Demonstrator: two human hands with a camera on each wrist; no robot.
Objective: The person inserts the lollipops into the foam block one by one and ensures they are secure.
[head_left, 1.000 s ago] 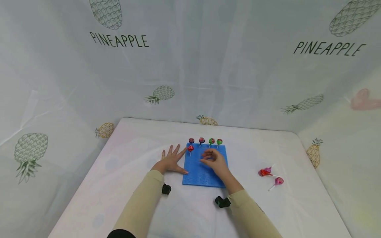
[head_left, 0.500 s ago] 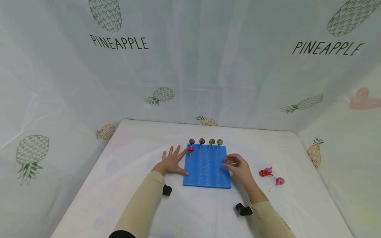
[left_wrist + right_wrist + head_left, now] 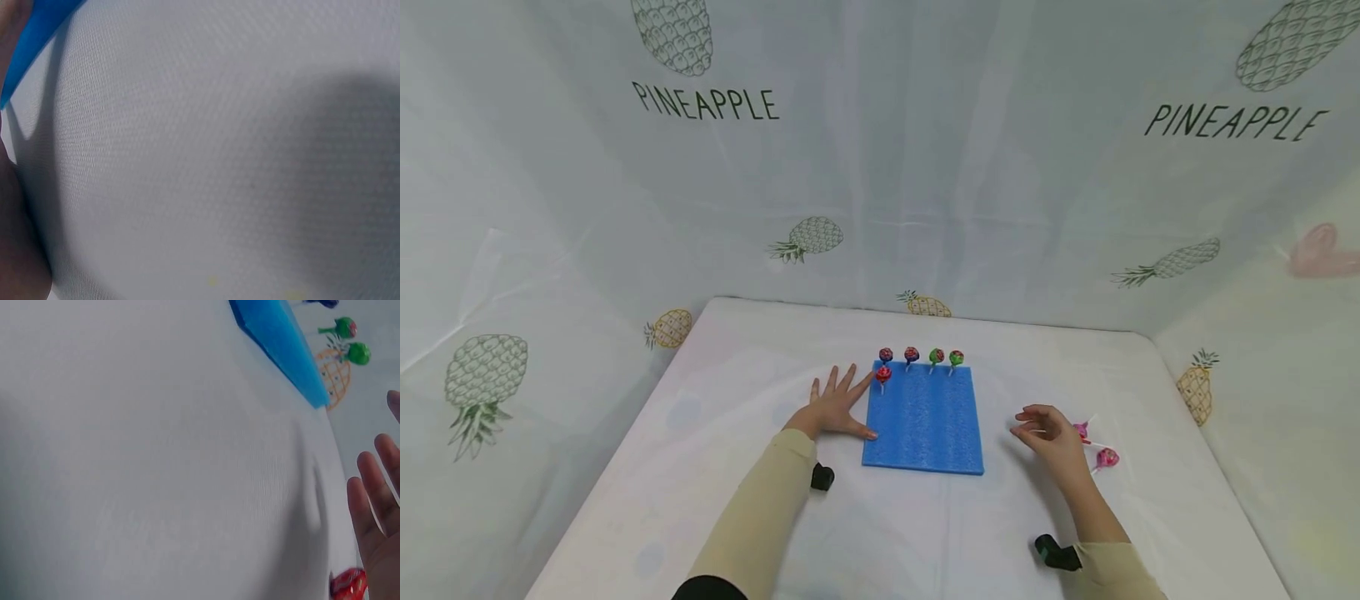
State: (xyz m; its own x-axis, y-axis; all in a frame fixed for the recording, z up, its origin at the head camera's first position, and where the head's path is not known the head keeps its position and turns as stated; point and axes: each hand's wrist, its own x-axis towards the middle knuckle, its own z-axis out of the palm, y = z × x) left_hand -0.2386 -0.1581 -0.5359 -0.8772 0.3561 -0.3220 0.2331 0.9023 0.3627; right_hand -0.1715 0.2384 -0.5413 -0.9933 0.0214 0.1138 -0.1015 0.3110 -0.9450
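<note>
My left hand (image 3: 835,410) lies flat with spread fingers along the left edge of a blue foam board (image 3: 922,425), its thumb touching the board. Lollipops stand upright in the board: two dark blue and red ones (image 3: 912,355) and two green ones (image 3: 936,356) along the far edge, and a red one (image 3: 883,374) at the left below them. My right hand (image 3: 1051,435) hovers right of the board, holding nothing, fingers relaxed. Beside it lie a purple lollipop (image 3: 1081,429) and a pink one (image 3: 1107,457). A red lollipop (image 3: 349,585), mostly behind the hand in the head view, shows in the right wrist view.
A white cloth covers the table (image 3: 760,333). Behind it hangs a pale curtain (image 3: 880,167) printed with pineapples. Dark wrist cameras (image 3: 1057,553) sit at both wrists.
My right hand has moved from over the board rightward to the loose lollipops, partly covering them. My left hand has stayed at the board's left edge.
</note>
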